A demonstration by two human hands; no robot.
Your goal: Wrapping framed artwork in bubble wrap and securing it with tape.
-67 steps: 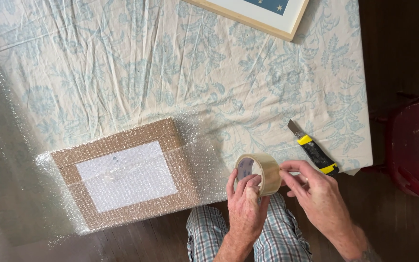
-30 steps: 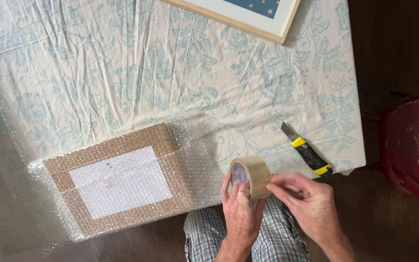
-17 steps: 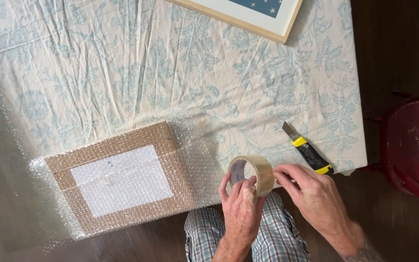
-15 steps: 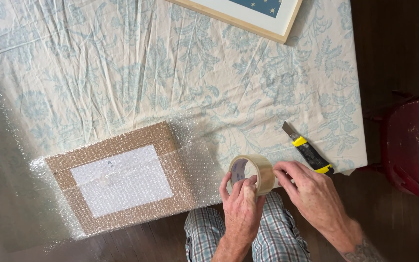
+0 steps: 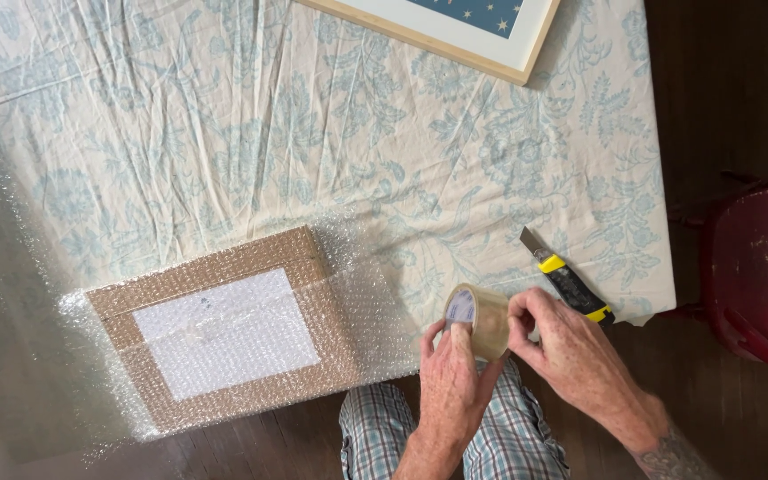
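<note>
At the near right edge of the table (image 5: pixel 224 107), over a blue-flowered cloth (image 5: pixel 357 178) with lots of bare room behind. Bubble-wrapped brown frame (image 5: pixel 224 333) hanging off the near edge at left, wooden picture frame (image 5: pixel 455 31) way at the far edge. Tape roll (image 5: pixel 482 318) held up just off the edge: left hand (image 5: pixel 455 382) gripping it, right hand (image 5: pixel 562 342) pinching its rim. Yellow-black utility knife (image 5: pixel 571 286) just beside. Compared to a second ago, barely any shift, right fingers still working the rim.
</note>
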